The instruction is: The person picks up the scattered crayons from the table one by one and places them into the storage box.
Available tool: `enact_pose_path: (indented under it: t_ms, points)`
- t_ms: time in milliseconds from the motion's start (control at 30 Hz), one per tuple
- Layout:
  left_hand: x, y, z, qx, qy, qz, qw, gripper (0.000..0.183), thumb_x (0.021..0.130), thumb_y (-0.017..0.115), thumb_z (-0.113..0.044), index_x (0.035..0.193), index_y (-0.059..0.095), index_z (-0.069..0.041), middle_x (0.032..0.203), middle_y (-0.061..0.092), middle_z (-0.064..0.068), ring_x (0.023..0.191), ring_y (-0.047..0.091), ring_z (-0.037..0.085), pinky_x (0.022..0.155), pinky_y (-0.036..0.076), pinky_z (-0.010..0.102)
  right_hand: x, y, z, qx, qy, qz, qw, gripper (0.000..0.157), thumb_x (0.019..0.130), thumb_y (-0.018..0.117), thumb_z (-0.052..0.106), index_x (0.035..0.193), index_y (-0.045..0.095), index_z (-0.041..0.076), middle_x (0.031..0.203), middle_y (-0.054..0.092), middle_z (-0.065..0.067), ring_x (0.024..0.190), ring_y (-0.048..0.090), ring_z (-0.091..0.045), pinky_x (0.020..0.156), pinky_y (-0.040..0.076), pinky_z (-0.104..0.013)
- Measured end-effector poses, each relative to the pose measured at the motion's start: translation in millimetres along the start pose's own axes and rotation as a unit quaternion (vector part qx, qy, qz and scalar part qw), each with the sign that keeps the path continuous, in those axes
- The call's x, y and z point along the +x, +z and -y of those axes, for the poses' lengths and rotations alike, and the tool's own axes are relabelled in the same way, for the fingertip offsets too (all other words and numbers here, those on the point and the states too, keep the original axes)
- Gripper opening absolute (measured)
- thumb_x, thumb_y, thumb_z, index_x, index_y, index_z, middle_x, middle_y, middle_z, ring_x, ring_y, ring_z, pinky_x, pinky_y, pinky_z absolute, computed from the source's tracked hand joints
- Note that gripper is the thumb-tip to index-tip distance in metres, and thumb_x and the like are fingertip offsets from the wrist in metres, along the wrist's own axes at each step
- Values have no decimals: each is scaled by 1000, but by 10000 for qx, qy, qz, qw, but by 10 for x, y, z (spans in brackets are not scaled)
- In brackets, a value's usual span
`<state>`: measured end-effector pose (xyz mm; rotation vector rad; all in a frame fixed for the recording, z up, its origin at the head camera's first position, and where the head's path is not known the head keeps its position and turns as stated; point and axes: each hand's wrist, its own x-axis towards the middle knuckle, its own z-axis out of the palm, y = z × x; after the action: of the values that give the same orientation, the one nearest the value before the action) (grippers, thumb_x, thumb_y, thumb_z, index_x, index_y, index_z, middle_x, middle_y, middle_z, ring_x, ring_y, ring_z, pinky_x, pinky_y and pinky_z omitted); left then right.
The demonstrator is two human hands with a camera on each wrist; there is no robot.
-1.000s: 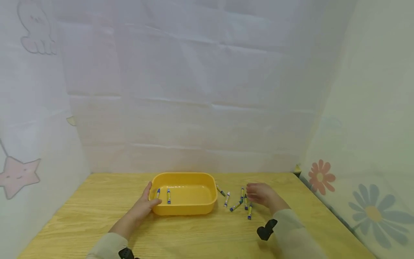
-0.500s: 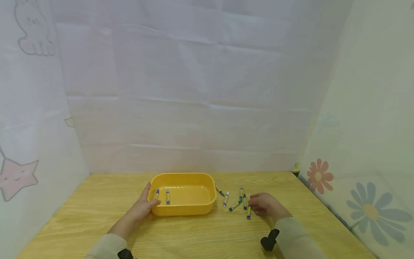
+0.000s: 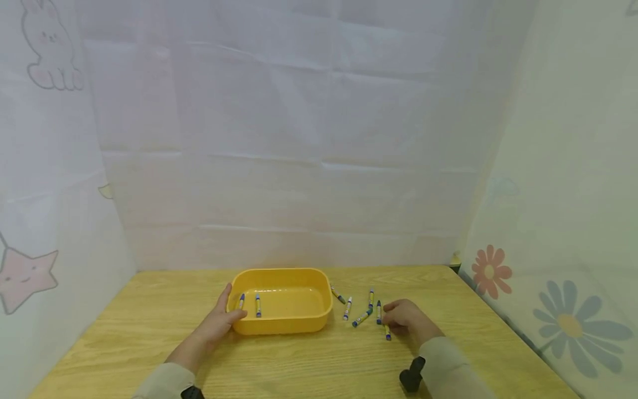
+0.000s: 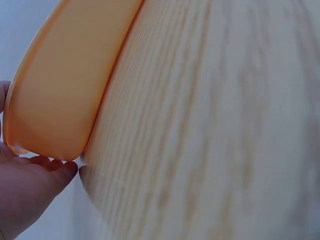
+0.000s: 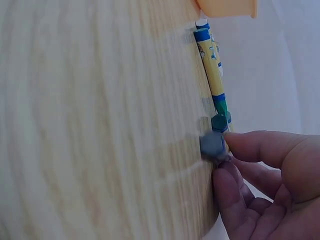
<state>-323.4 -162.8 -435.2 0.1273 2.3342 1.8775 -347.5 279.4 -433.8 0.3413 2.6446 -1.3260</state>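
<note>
A yellow plastic basin [image 3: 280, 326] sits on the table with two crayons lying in it, a blue-tipped crayon [image 3: 241, 301] and a light-blue-tipped crayon [image 3: 258, 306]. My left hand [image 3: 219, 320] grips its left end, thumb over the near rim and fingers along the outer wall. At the right, my right hand [image 3: 410, 317] pinches the nearest crayon [image 3: 387, 332] between thumb and fingers. In the right wrist view that crayon's blurred dark end [image 5: 213, 146] points at the camera, and the fingers hide most of the rest.
Several more crayons lie between the basin and my right hand, among them a green crayon [image 3: 362, 317], a dark-tipped crayon [image 3: 379, 312] and a white-tipped crayon [image 3: 347, 309]. White printed sheets [image 3: 279, 166] enclose the wooden table [image 3: 289, 366] at the back and sides.
My right hand has come down from above the crayons and closed on the nearest one, which has shifted slightly to the right. The left hand keeps its grip on the basin.
</note>
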Motion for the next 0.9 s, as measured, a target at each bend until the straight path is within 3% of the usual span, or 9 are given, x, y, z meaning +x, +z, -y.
enact_pose_path:
  t_ms: [133,333,467,600,900]
  points:
    - [-1,-4,6,-6,19,7,10000,95,93,55,-10,156,-16,-9,159,-12,33,146,5,49,119,18,57,14,-7,-6,142,0,112,9998,50,76,70,-1,124,59,-10,92,69,-12,73,62,-17,66,57,-29]
    - [-14,-1,-11,8,-7,5,10000,95,92,56,-10,156,-15,-9,159,-12,33,147,1,50,119,11,59,7,-18,20,279,46,-93,9996,48,77,65,-2,124,60,-9,95,69,-13,73,60,-17,64,56,-28]
    - [-23,2,-28,-1,-39,15,10000,94,93,55,-11,156,-15,-10,159,-11,32,147,-1,50,120,8,59,28,-68,44,579,-62,-142,9982,48,83,62,1,130,57,-8,106,67,-15,78,59,-16,66,54,-26]
    - [-31,7,-46,-59,-48,-4,10000,94,93,55,-10,156,-15,-11,159,-11,32,147,-2,49,120,6,60,44,-99,104,1203,-386,89,9920,49,90,60,6,137,51,-6,121,62,-19,91,61,-17,74,55,-26]
    - [-41,20,-35,-132,-43,5,9999,94,93,54,-10,156,-16,-11,158,-12,33,144,14,48,116,25,54,41,17,509,1950,-967,713,9734,54,95,59,10,145,43,-1,124,55,-12,95,58,-13,84,55,-26]
